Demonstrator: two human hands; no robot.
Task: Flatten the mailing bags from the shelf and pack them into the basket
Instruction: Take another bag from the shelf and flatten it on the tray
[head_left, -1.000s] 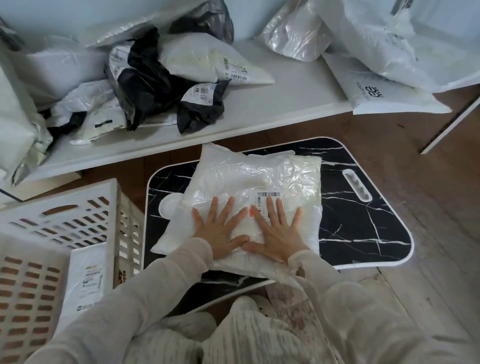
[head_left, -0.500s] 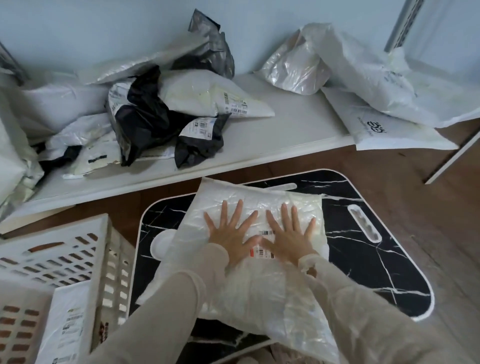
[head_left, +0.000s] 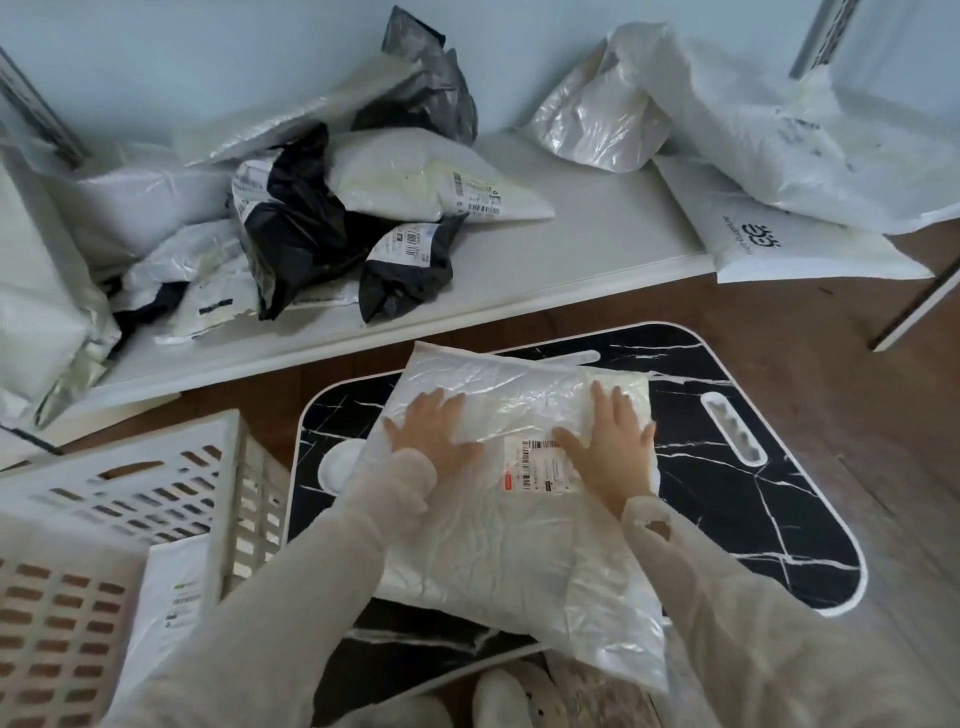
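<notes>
Head: 2 flat hands (head_left: 434, 434) (head_left: 613, 441), 1 bag (head_left: 519, 525)

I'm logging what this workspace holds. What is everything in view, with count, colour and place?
Mailing bag: one, translucent white, barcode label, flat on the lap table.
Lap table: one, black marble pattern, white rim, on the wooden floor.
Basket: one, white slatted, left; holds a white bag.
Shelf: one, white, behind the table.
Shelf bags: several, white, black and grey, piled; exact count unclear.
Left hand: flat, pressing the bag.
Right hand: flat, pressing the bag.
</notes>
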